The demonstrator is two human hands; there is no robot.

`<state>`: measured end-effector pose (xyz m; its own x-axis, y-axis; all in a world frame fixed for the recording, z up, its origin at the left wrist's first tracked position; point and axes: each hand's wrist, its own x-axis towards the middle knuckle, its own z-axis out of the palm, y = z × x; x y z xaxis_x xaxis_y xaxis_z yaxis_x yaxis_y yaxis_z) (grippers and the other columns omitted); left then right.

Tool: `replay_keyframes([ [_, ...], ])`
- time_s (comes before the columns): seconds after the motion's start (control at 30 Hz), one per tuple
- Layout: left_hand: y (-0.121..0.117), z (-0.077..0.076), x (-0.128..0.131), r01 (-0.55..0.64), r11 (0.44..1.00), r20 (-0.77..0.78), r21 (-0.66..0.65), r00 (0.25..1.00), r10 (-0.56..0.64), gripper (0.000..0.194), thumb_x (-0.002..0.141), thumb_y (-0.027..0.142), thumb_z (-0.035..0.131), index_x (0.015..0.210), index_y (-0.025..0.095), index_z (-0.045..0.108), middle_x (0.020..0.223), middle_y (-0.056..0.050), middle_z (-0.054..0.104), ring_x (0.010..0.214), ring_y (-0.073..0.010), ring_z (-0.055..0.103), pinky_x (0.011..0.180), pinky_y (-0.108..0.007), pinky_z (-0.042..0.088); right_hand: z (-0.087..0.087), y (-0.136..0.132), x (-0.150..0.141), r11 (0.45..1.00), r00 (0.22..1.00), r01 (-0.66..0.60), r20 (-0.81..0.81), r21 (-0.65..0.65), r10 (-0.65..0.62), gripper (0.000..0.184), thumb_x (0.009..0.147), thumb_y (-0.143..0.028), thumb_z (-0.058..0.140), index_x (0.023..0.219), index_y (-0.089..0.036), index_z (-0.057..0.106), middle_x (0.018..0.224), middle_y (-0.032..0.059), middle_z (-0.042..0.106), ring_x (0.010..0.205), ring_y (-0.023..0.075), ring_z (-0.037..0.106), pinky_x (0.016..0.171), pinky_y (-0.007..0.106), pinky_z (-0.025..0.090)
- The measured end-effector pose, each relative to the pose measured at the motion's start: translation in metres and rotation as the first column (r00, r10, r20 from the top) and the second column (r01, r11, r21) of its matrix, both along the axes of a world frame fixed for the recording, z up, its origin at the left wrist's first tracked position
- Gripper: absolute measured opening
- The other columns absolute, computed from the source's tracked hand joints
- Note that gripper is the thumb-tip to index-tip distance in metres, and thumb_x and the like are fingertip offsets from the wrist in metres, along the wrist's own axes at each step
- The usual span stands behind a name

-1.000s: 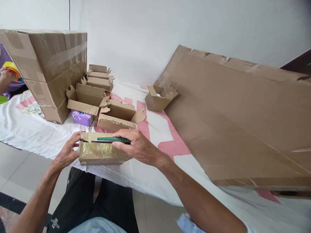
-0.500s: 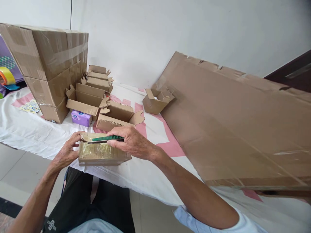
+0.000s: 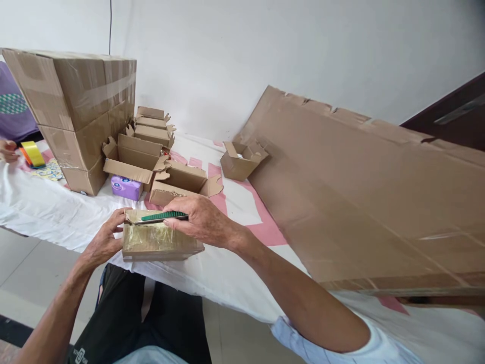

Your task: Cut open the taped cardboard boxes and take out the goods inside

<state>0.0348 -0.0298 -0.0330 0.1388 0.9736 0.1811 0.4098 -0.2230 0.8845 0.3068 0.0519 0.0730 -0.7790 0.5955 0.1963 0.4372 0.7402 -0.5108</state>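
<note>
A small taped cardboard box (image 3: 157,242) lies at the near edge of a surface covered with a white and pink cloth (image 3: 235,202). My left hand (image 3: 102,240) grips the box's left end, fingers curled on its top corner. My right hand (image 3: 202,220) is closed on a green-handled utility knife (image 3: 161,217), which lies along the box's top edge with its tip pointing left.
Two large taped cartons (image 3: 76,111) are stacked at the left. Several small open cardboard boxes (image 3: 182,179) and a purple packet (image 3: 127,186) sit behind the box. A big flat cardboard sheet (image 3: 359,192) leans at the right. Another person's hand with a yellow tape roll (image 3: 33,153) shows at far left.
My right hand has drawn the knife leftward along the box's top edge. The tape roll at far left has come down toward the cloth.
</note>
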Motion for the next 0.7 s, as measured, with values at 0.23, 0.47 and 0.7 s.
replay_keyframes([
  [0.23,-0.001,0.003,0.000,0.008,1.000,-0.009,0.008,1.000,-0.008,0.033,0.091,0.037,0.075,0.124,0.031,0.076,0.154,-0.008,0.057,0.139,-0.0288,0.058,0.103,-0.035,0.056,0.005,0.001,-0.001,1.000,0.997,0.007,0.080,0.011,-0.008,0.019,0.097,-0.022,0.066,0.103,-0.023,0.083,0.093,0.0030,0.079,0.082,0.0180,0.066,0.074,0.029,0.045],
  [0.47,0.001,-0.002,-0.001,0.001,1.000,-0.032,0.022,0.999,-0.001,0.034,0.093,0.040,0.073,0.127,0.032,0.075,0.155,-0.008,0.057,0.140,-0.0295,0.058,0.103,-0.036,0.058,0.012,0.000,-0.014,0.997,0.978,-0.020,0.210,0.078,0.003,0.018,0.099,-0.021,0.064,0.102,-0.022,0.082,0.095,0.0030,0.077,0.085,0.0176,0.064,0.074,0.030,0.039],
  [0.7,0.005,0.000,-0.004,0.001,1.000,-0.065,0.009,0.998,0.000,0.037,0.090,0.032,0.073,0.127,0.032,0.075,0.152,-0.007,0.059,0.136,-0.0289,0.060,0.103,-0.037,0.058,0.028,0.003,-0.022,0.991,0.925,-0.025,0.378,0.132,-0.027,0.018,0.099,-0.020,0.063,0.093,-0.019,0.080,0.094,0.0062,0.079,0.084,0.0197,0.065,0.069,0.033,0.034],
])
